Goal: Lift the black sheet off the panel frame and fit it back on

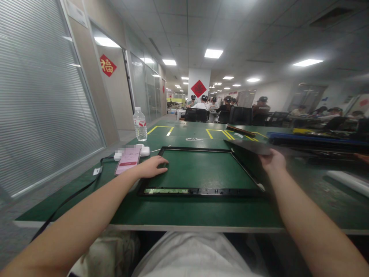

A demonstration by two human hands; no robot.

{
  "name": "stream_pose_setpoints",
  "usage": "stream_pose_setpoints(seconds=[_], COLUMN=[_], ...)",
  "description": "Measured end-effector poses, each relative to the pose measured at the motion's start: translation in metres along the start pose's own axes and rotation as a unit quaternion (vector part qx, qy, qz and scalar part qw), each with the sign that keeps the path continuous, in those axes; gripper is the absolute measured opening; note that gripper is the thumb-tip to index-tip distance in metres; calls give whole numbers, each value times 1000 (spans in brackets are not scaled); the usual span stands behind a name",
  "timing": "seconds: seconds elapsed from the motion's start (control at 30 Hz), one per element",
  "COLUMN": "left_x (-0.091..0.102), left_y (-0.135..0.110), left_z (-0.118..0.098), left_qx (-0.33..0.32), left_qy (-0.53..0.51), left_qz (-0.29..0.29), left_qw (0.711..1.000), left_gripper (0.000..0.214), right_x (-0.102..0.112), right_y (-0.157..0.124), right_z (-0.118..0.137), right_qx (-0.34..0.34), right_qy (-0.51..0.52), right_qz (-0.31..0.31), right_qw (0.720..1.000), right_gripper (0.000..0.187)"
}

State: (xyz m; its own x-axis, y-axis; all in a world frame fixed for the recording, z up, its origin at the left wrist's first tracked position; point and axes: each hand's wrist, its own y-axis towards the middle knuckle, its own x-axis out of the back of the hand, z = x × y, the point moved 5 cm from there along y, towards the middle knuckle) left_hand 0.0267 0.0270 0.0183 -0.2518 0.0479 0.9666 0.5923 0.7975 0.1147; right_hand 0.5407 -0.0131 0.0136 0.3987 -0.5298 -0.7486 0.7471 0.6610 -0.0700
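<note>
A thin black rectangular frame lies flat on the green table, with the tabletop showing through its middle. Along its near bar runs a pale green strip, like a circuit board. My left hand rests over the frame's left side, fingers stretched out and holding nothing. At the right, my right hand is closed on the edge of a thin dark panel, which is tilted up beside the frame's right side. The panel's far part is blurred.
Left of the frame lie a phone, a white plug and a black cable. A water bottle stands behind them. Dark bars with a blue one and a white roll lie at right. People sit farther back.
</note>
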Motion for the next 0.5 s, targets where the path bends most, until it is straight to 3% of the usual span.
stream_pose_setpoints(seconds=[0.13,0.3,0.4,0.5], left_x=[5,17,24,27], left_y=[0,1,0,-3], left_z=[-1,4,9,14], left_qx=[13,70,123,174], left_qy=[-19,-127,-254,-427], left_qz=[-25,-122,-187,-221], left_qw=[999,982,941,859], left_gripper=[59,63,60,47], right_x=[-15,-32,-38,-42], right_y=[-14,-30,-37,-41], right_z=[5,15,18,20], right_qx=[9,-6,-26,-23], right_qy=[8,23,19,-7], right_qz=[40,122,152,184], right_qw=[999,992,988,983], right_gripper=[17,17,19,17])
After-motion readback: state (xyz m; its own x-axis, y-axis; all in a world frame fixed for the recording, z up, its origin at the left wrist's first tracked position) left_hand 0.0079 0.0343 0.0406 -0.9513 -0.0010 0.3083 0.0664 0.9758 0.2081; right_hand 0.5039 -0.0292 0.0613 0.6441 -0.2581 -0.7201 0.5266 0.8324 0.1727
